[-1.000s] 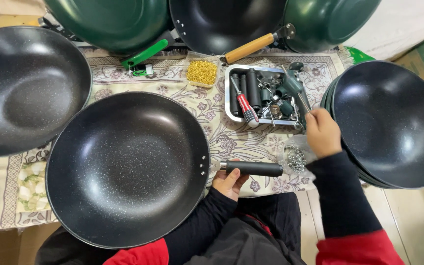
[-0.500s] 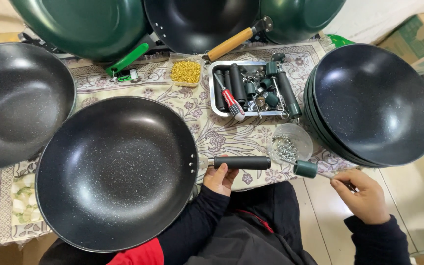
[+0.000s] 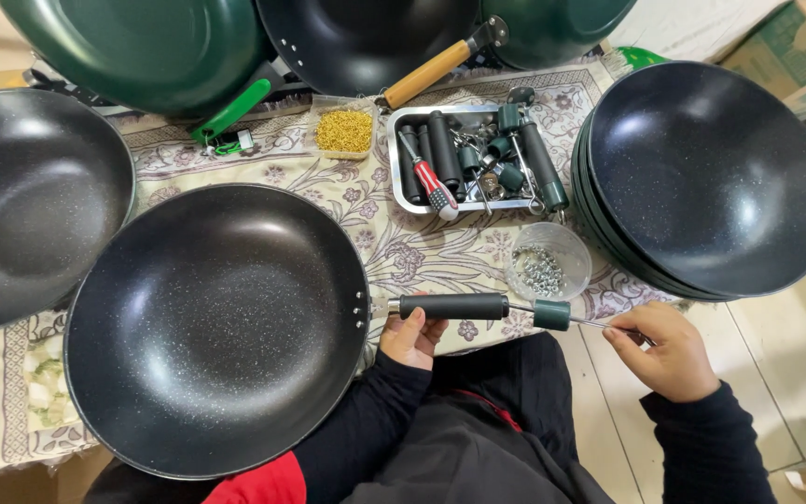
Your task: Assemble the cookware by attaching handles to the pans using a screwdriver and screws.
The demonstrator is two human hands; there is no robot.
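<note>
A large black speckled pan (image 3: 216, 327) lies in front of me on a patterned cloth (image 3: 394, 233). Its black handle sleeve (image 3: 452, 305) points right from the rim. My left hand (image 3: 410, 338) grips that sleeve from below. A thin metal rod (image 3: 590, 323) runs out of the sleeve through a small green end cap (image 3: 551, 315). My right hand (image 3: 670, 353) pinches the rod's far right end.
A metal tray (image 3: 478, 161) holds black and green handle parts and a red-handled screwdriver (image 3: 433, 182). A clear cup of screws (image 3: 547, 262), a stack of black pans (image 3: 706, 177) at right, another black pan (image 3: 30, 210) at left, green pans (image 3: 142, 47) behind, yellow fasteners (image 3: 344, 131).
My right hand left the tray area, moved down and right with the green cap and rod, and now holds the rod lined up at the end of the handle sleeve.
</note>
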